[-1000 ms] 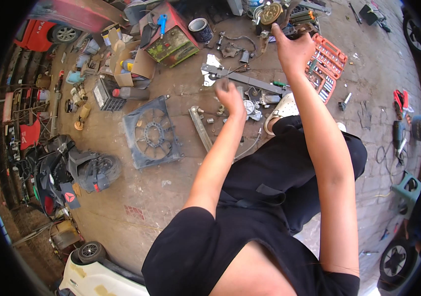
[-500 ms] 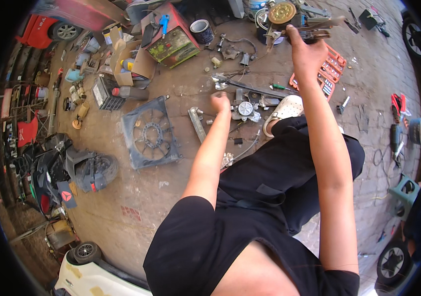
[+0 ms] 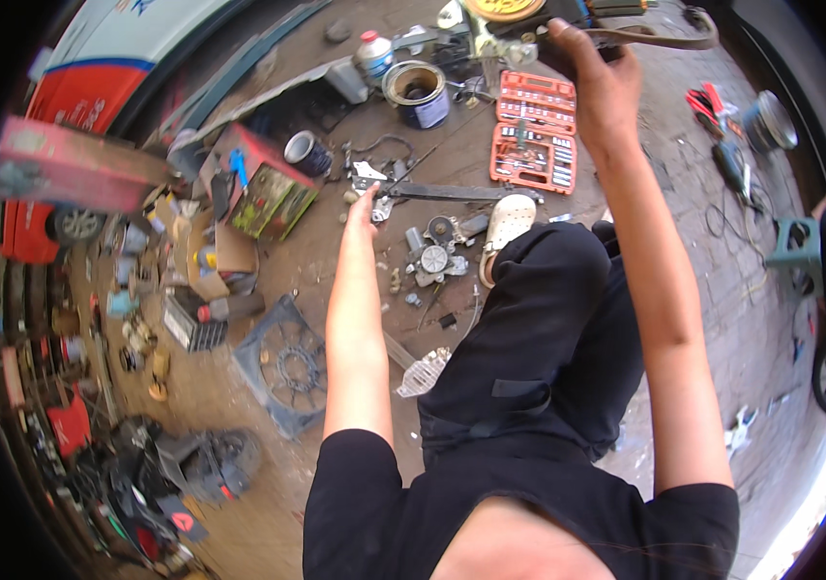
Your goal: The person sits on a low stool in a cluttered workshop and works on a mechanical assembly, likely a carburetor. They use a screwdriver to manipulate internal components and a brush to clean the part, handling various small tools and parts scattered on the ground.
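Head view: a person in black crouches on a dirt workshop floor (image 3: 268, 280) strewn with car parts, a white-and-blue vehicle body (image 3: 113, 58) curving along the rim at eleven o'clock. At eight o'clock of the person's knee lies a dark radiator fan shroud (image 3: 287, 362); at twelve o'clock sits an open orange socket set (image 3: 534, 130), with a dark tin can (image 3: 418, 94) beside it at nine o'clock. The right hand (image 3: 599, 82) is raised at one o'clock, its grip closed around a dark tool or part (image 3: 616, 39) with a strap, its kind unclear. The left hand (image 3: 363, 215) reaches down with fingers loosely open, just short of a long flat metal bar (image 3: 452, 191). Small gear-like motor parts (image 3: 432, 256) lie loose by the white shoe (image 3: 508, 224), suggesting disassembly is under way, with sorting or refitting yet to do.
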Available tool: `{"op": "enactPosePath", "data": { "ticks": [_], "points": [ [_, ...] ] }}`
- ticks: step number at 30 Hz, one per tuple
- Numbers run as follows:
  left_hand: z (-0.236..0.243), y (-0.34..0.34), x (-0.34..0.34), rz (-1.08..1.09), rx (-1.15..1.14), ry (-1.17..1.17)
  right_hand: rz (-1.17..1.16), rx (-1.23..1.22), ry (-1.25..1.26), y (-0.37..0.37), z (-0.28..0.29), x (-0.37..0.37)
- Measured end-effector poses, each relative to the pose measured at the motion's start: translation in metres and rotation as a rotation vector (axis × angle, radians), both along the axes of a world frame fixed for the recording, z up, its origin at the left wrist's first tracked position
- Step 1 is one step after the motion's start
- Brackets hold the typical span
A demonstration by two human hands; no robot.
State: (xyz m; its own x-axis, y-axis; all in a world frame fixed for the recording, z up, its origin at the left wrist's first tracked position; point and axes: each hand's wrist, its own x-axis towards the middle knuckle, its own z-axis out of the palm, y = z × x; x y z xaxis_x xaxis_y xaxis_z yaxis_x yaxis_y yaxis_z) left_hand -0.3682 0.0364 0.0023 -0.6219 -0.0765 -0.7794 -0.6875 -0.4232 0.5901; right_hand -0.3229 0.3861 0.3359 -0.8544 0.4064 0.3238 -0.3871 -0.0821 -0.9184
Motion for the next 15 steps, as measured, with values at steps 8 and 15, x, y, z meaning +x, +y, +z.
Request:
{"op": "enactPosePath", "data": {
  "ticks": [8,15],
  "points": [
    [0.106,0.096,-0.051,-0.334,-0.263,0.367,-0.205,-0.277,0.147,0.158,-0.040,0.020],
    [0.220,0.227,-0.059,-0.621,-0.789,0.805,-0.381,-0.814,0.077,0.263,-0.076,0.048]
  ]
}}
